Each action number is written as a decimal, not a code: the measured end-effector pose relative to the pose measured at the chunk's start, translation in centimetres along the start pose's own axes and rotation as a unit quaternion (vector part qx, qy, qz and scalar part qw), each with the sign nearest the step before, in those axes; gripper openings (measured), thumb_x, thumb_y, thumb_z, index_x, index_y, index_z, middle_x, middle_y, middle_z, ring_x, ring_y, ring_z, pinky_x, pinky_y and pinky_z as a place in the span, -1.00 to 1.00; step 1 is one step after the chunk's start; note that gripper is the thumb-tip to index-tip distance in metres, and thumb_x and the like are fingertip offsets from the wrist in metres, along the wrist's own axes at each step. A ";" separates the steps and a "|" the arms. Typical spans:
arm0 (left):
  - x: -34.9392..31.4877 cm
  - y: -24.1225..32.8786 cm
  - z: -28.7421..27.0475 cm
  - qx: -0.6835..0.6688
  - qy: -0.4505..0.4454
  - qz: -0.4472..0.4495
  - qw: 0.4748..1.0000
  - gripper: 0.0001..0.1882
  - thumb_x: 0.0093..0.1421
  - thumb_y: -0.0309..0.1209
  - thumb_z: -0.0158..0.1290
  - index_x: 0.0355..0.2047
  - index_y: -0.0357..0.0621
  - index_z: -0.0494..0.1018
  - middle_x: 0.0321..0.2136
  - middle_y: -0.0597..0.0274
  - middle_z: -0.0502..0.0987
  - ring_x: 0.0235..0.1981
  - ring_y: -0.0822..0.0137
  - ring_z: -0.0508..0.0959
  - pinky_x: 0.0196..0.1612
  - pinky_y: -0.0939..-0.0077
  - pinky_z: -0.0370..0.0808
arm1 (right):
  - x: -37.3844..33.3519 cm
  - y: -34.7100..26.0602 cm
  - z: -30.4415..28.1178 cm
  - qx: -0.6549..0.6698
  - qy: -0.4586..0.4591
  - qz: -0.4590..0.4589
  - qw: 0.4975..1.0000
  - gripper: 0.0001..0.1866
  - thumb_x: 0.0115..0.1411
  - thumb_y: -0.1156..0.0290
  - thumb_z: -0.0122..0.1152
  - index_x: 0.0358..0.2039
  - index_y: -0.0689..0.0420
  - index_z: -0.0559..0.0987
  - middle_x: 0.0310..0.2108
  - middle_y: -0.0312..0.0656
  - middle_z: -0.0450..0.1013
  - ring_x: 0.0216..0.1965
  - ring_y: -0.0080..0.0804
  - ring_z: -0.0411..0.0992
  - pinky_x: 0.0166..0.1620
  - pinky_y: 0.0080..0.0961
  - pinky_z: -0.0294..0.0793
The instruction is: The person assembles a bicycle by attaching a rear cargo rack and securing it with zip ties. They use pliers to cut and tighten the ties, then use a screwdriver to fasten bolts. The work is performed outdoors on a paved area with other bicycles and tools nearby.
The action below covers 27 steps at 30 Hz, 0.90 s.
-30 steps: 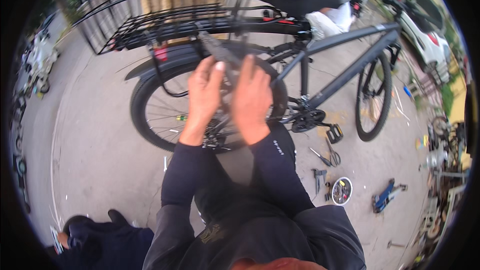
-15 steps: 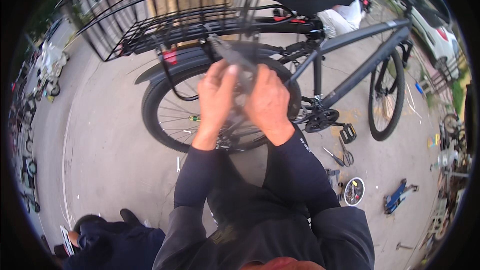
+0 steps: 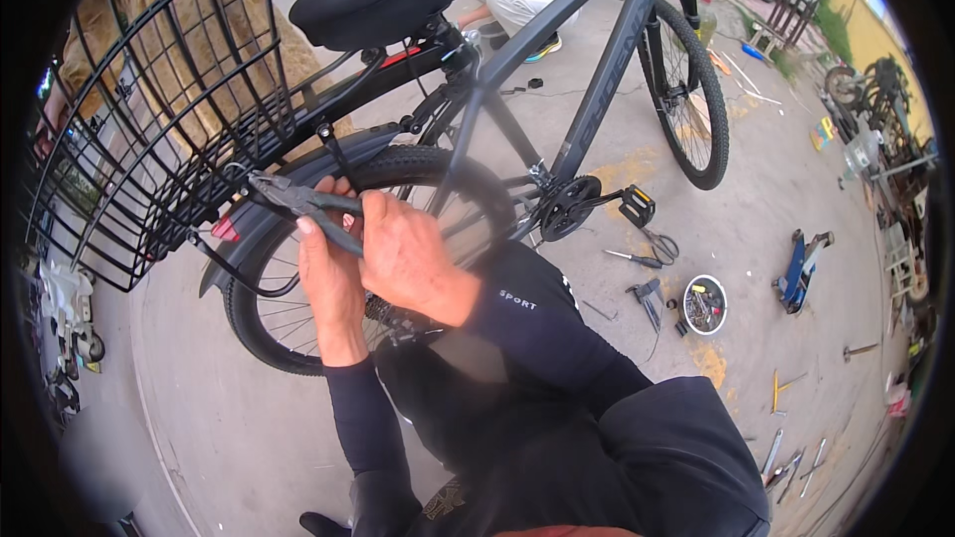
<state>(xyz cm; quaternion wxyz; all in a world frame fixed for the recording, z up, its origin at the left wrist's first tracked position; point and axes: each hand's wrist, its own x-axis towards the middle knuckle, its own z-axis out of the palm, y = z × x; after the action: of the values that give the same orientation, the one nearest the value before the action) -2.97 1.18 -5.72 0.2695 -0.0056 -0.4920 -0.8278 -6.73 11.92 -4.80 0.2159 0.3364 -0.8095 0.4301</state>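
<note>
Pliers [image 3: 296,199] are being gripped by the closed fingers of the right hand [image 3: 410,254] and clasped by the curled fingers of the left hand [image 3: 333,283], their tip being held beside the wire basket [image 3: 212,156] above the rear wheel [image 3: 257,338].

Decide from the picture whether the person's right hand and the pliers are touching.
Touching: the head view shows the right hand gripping the pliers, their handles running into its hold.

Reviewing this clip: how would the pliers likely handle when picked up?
The pliers look stiff and probably heavy for their size, given the metallic head. Their handles stand apart, so one may swing if left loose. Their dull surface seems unlikely to slip.
</note>
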 end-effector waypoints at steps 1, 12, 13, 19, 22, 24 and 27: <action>-0.1 0.1 -0.6 0.009 -0.013 0.009 1.000 -0.36 0.48 0.02 -0.19 0.26 -0.33 0.28 0.20 -0.03 0.40 0.27 0.17 0.36 0.35 0.14 0.27 | -0.1 -0.1 0.3 0.022 -0.015 0.005 1.000 -0.70 0.00 0.54 0.20 -0.26 0.35 0.37 -0.41 0.16 0.45 -0.39 0.09 0.53 -0.29 -0.13 0.54; -0.9 1.4 1.0 0.079 0.066 0.005 0.995 -0.57 0.49 -0.21 -0.12 0.12 -0.35 0.38 -0.01 0.08 0.52 0.08 0.29 0.50 0.13 0.40 0.44 | 1.5 -0.4 -1.9 0.147 -0.228 0.082 0.959 -0.52 0.14 0.35 0.27 -0.04 0.41 0.38 -0.27 0.28 0.56 -0.15 0.25 0.55 -0.10 -0.05 0.51; -1.0 1.6 0.8 0.106 0.075 0.011 0.991 -0.56 0.47 -0.16 -0.08 0.09 -0.33 0.41 -0.04 0.11 0.54 0.01 0.32 0.52 0.08 0.43 0.47 | 1.3 -0.6 -1.8 0.140 -0.231 0.083 0.959 -0.52 0.15 0.35 0.26 -0.03 0.41 0.38 -0.28 0.28 0.56 -0.15 0.25 0.54 -0.10 -0.04 0.51; -1.6 4.0 0.2 0.388 0.153 0.090 0.904 -0.65 0.40 -0.21 0.06 -0.09 -0.30 0.54 -0.27 0.16 0.61 -0.40 0.48 0.57 -0.34 0.56 0.52 | 0.9 -2.2 -2.5 0.088 -0.250 0.088 0.960 -0.46 0.21 0.32 0.20 0.09 0.41 0.36 -0.27 0.25 0.56 -0.15 0.24 0.53 -0.09 -0.04 0.47; -1.2 4.8 -0.4 0.390 0.210 0.228 0.867 -0.74 0.36 -0.33 0.09 -0.14 -0.31 0.56 -0.40 0.17 0.63 -0.48 0.48 0.59 -0.43 0.53 0.52 | 0.8 -2.8 -3.1 0.090 -0.231 0.082 0.965 -0.39 0.24 0.28 0.19 0.20 0.39 0.33 -0.22 0.25 0.55 -0.14 0.24 0.53 -0.07 -0.04 0.47; -0.7 5.6 -0.5 0.347 0.169 0.136 0.913 -0.67 0.36 -0.26 0.10 -0.12 -0.35 0.55 -0.40 0.09 0.66 -0.46 0.34 0.65 -0.37 0.43 0.55 | 0.4 -3.2 -3.0 0.054 -0.193 0.058 0.978 -0.34 0.25 0.26 0.19 0.26 0.37 0.30 -0.17 0.27 0.55 -0.12 0.25 0.53 -0.05 -0.05 0.47; -0.7 4.8 -0.2 0.427 0.094 0.082 0.896 -0.53 0.39 -0.23 0.08 0.08 -0.45 0.44 -0.19 0.10 0.65 -0.20 0.43 0.61 -0.12 0.54 0.55 | -0.1 -3.8 -2.3 -0.009 -0.162 0.050 0.985 -0.33 0.27 0.25 0.19 0.30 0.33 0.28 -0.10 0.29 0.53 -0.05 0.27 0.51 0.00 -0.05 0.47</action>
<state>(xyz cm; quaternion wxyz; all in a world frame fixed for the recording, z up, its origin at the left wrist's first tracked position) -0.14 -0.41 -2.13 0.3576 0.1472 -0.7683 -0.5100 -3.77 12.40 -1.54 0.0631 0.3586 -0.8534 0.3731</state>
